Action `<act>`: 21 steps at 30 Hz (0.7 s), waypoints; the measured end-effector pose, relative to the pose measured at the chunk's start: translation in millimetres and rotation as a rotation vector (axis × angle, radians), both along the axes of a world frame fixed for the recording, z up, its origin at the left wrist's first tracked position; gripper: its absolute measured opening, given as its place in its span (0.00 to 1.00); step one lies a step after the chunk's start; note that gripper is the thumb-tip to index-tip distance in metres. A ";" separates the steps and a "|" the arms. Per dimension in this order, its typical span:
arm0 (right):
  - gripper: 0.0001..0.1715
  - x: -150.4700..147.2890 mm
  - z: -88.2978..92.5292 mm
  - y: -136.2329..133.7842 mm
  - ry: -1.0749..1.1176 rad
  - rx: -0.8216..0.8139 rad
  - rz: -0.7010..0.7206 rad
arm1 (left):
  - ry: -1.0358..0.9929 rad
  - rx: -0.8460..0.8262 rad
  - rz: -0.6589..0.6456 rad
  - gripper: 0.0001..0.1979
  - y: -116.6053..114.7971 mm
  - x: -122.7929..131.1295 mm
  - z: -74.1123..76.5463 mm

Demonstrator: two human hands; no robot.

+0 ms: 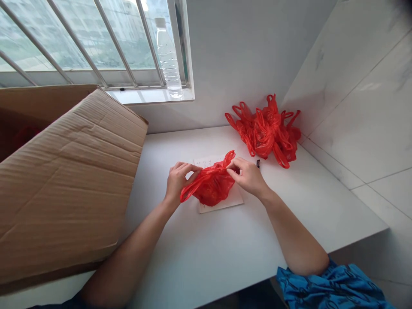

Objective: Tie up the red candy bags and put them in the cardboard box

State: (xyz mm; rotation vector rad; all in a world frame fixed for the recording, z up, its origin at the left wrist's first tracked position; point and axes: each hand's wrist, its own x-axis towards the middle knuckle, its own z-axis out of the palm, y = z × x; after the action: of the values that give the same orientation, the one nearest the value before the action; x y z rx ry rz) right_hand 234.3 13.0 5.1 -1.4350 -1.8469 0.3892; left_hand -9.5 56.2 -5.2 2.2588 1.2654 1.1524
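A small red plastic bag [210,186] with something inside rests on a white sheet of paper [236,199] in the middle of the white table [206,253]. My left hand [177,178] pinches one handle of the bag at its left side. My right hand [247,174] pinches the other handle at the right, with its loop sticking up. Both hands are closed on the bag. A heap of several more tied red bags [265,128] lies at the back right, against the wall corner.
A large open cardboard box [64,171] fills the left side, its flap leaning over the table. A clear plastic bottle [168,56] stands on the windowsill behind bars. A small dark object [258,163] lies near the heap. Tiled wall runs along the right.
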 end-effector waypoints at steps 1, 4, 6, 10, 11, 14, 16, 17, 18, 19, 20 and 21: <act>0.08 1.9 0.6 -0.2 -0.012 -0.011 0.005 | -0.043 -0.047 -0.011 0.07 -0.2 -0.9 1.2; 0.05 3.6 2.9 -2.6 -0.058 -0.040 0.019 | -0.164 -0.270 -0.124 0.12 -4.4 -0.5 4.5; 0.05 1.1 3.3 -4.2 -0.077 -0.044 -0.003 | -0.148 -0.351 -0.205 0.16 -9.1 2.8 4.5; 0.15 -6.9 -1.6 -4.2 -0.120 -0.034 -0.028 | 0.122 -0.193 -0.247 0.12 -15.1 10.7 -3.0; 0.15 -7.7 -3.5 -3.5 -0.132 -0.052 -0.013 | 0.172 -0.156 -0.244 0.12 -14.6 11.4 -5.6; 0.14 -3.8 -7.2 -0.8 -0.142 -0.137 0.028 | 0.222 -0.087 -0.217 0.10 -7.5 7.0 -11.2; 0.14 3.1 -6.8 0.9 -0.138 -0.142 -0.024 | 0.191 -0.039 -0.158 0.10 0.4 -0.4 -11.5; 0.14 6.8 -5.8 1.6 -0.137 -0.127 -0.075 | 0.156 -0.021 -0.109 0.10 4.3 -4.4 -10.4; 0.14 10.2 -4.5 2.0 -0.137 -0.106 -0.132 | 0.114 -0.010 -0.055 0.10 7.4 -8.1 -8.4; 0.13 12.7 -3.1 2.1 -0.139 -0.081 -0.182 | 0.065 -0.007 -0.002 0.09 9.4 -10.9 -5.8; 0.12 13.8 -1.7 1.9 -0.148 -0.047 -0.213 | 0.011 -0.013 0.042 0.08 10.1 -12.6 -2.5; 0.10 13.4 -0.4 1.4 -0.159 -0.004 -0.220 | -0.043 -0.024 0.071 0.08 9.2 -12.6 1.2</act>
State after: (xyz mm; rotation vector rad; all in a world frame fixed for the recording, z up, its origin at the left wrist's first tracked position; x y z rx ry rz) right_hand 247.8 14.4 4.7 -1.6935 -1.7860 0.1739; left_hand -22.1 65.4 -4.0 2.1762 1.3452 1.1968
